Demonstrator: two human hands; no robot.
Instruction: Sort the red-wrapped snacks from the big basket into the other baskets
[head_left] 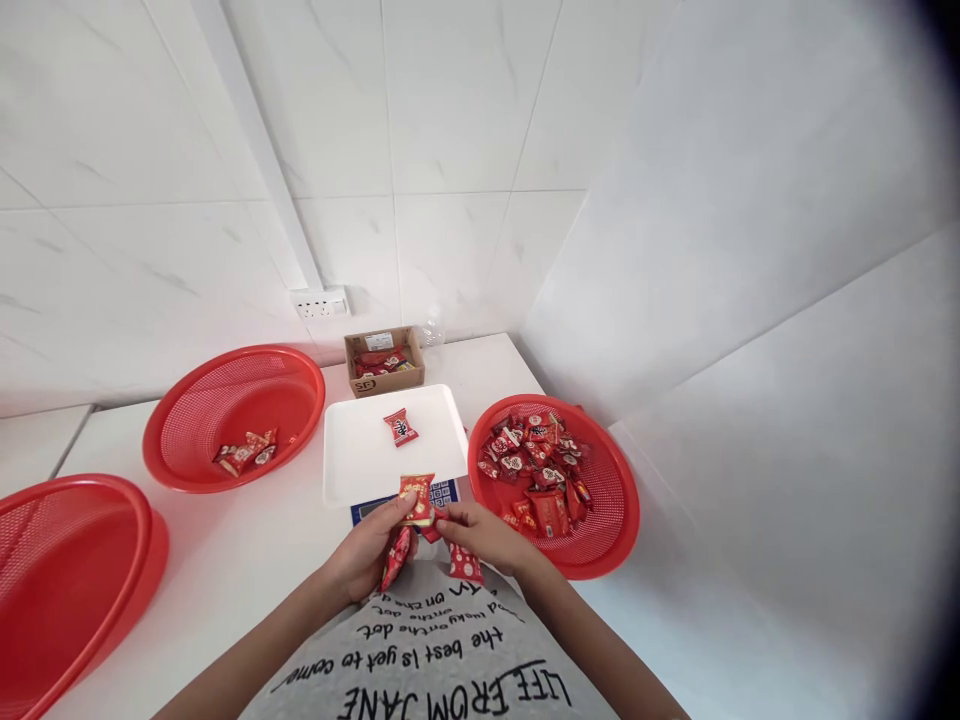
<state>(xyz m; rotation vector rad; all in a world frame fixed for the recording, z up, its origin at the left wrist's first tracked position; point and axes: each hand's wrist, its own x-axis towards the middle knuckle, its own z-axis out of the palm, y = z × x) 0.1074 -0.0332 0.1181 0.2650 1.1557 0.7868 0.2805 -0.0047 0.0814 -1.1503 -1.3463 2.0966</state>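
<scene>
My left hand (367, 552) is closed on a couple of red candy packets (417, 499), one held up at the front edge of the scale and another hanging below (396, 560). My right hand (486, 537) is closed on a red packet (465, 563) and touches the ones in my left hand. One red packet (401, 427) lies on the white pan of the scale (352, 460). The red basket (600, 545) to the right holds several packets (536, 465).
A second red basket (234, 385) at the left holds a few packets. A stack of red baskets (67, 570) sits at the near left. A small cardboard box (384, 362) with packets stands by the wall under a socket (320, 303).
</scene>
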